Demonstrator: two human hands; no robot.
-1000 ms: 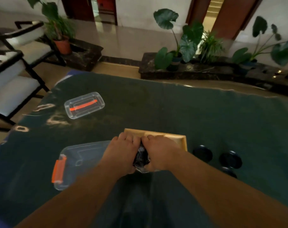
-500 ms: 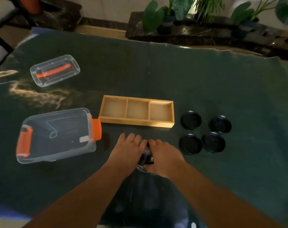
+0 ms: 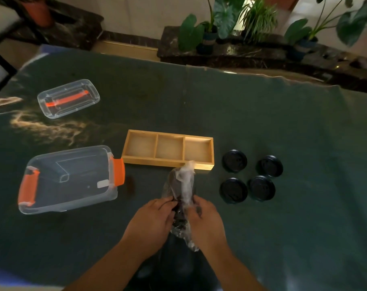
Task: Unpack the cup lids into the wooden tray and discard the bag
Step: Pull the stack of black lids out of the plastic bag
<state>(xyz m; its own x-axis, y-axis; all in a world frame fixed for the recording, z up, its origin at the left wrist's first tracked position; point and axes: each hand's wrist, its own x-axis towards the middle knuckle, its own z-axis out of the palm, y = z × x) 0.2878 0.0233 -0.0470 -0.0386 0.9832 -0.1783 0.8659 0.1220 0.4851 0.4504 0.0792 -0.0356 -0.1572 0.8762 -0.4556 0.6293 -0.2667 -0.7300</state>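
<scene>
Crinkled clear plastic bag (image 3: 182, 185) pinched between left hand (image 3: 152, 219) and right hand (image 3: 203, 219) fingers.

Open cloth ahead, clutter on both flanks.
Wooden tray (image 3: 168, 151) sits dead ahead, apparently empty; clear bin (image 3: 69, 179) crowds left, four black lids (image 3: 251, 178) block right.

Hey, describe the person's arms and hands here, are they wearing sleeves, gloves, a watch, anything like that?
Both forearms are bare as far as the frame shows: no sleeves, no gloves, no watch or bracelet in view. The left hand and right hand show no rings that can be made out in the dim light. A dark mark sits on the back of the right hand near the knuckles.
</scene>
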